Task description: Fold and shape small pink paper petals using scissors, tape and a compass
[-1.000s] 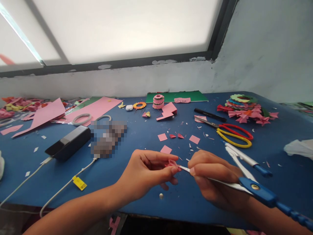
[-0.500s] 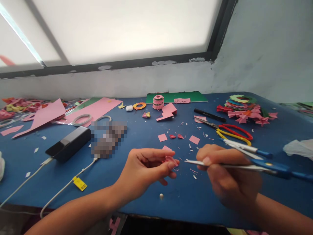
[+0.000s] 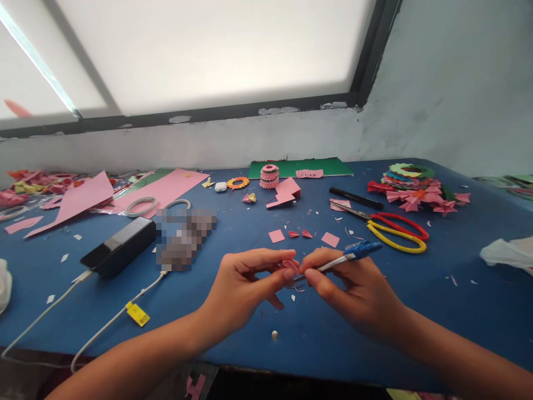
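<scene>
My left hand [image 3: 245, 289] pinches a small folded pink paper piece [image 3: 289, 265] between thumb and fingers, just above the blue table [image 3: 250, 328]. My right hand [image 3: 353, 291] grips a metal compass with a blue hinge [image 3: 345, 256]. Its point touches the pink piece. The two hands meet at the middle of the table near its front edge. Loose pink paper squares [image 3: 276, 235] lie just beyond the hands.
Red and yellow scissors [image 3: 395, 230] and a black marker [image 3: 356, 198] lie right of centre. A pile of folded paper flowers [image 3: 416, 191] sits far right. A black power bank [image 3: 119, 247] with white cables lies left. Pink sheets [image 3: 162, 189] and tape rolls [image 3: 140, 206] are behind it.
My right hand swung the compass from lying out to the right up and inward, and moved left until its fingers meet my left hand at the pink piece.
</scene>
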`<action>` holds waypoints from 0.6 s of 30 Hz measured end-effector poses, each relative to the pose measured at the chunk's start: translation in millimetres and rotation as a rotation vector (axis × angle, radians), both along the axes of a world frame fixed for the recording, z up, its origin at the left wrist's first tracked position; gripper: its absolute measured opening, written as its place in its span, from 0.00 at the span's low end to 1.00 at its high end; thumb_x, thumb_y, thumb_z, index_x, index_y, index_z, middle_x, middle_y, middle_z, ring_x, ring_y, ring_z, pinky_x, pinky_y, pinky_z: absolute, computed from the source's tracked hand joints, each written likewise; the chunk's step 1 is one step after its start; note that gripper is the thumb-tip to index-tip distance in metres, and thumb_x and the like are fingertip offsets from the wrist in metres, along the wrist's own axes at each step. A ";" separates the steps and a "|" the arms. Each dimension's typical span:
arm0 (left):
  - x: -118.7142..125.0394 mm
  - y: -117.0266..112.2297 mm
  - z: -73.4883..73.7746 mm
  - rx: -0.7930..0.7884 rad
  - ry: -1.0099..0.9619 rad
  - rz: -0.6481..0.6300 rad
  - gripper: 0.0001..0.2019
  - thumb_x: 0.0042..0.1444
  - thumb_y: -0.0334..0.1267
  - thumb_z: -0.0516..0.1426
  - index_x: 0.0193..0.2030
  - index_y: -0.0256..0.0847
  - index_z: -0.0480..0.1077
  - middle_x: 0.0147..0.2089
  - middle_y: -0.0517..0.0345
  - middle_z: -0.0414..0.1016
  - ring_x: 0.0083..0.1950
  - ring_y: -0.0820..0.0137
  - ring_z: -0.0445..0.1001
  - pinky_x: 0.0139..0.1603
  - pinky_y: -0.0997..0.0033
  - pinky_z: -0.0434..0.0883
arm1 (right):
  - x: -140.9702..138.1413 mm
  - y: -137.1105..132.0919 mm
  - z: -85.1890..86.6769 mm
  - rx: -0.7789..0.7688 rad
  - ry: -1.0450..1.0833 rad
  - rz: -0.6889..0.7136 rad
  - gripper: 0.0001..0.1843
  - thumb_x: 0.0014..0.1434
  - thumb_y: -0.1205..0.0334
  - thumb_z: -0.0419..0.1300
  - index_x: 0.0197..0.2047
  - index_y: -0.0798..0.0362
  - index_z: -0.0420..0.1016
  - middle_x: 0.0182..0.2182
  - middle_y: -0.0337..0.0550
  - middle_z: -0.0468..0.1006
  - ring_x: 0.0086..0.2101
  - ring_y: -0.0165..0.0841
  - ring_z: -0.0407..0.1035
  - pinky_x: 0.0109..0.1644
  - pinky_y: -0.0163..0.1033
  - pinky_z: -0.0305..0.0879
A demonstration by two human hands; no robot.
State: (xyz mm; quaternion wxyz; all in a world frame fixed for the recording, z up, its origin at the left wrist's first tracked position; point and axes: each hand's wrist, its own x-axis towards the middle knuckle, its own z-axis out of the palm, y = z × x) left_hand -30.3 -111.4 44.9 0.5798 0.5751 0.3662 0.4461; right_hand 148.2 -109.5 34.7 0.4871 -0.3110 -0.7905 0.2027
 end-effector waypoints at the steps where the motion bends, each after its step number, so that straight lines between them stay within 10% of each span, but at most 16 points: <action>1: 0.1 0.1 -0.4 0.011 -0.005 0.003 0.09 0.50 0.30 0.63 0.38 0.46 0.78 0.31 0.61 0.78 0.32 0.74 0.76 0.21 0.84 0.76 | -0.2 0.2 0.3 0.002 -0.002 -0.004 0.07 0.56 0.70 0.53 0.33 0.52 0.71 0.25 0.34 0.78 0.24 0.23 0.71 0.28 0.25 0.67; 18: 0.7 1.6 -3.4 0.024 0.037 -0.001 0.11 0.51 0.33 0.62 0.42 0.42 0.77 0.35 0.58 0.80 0.34 0.71 0.78 0.26 0.81 0.78 | -3.0 0.8 -9.2 0.129 -0.082 -0.039 0.04 0.56 0.70 0.56 0.32 0.53 0.70 0.25 0.37 0.77 0.24 0.25 0.71 0.28 0.29 0.67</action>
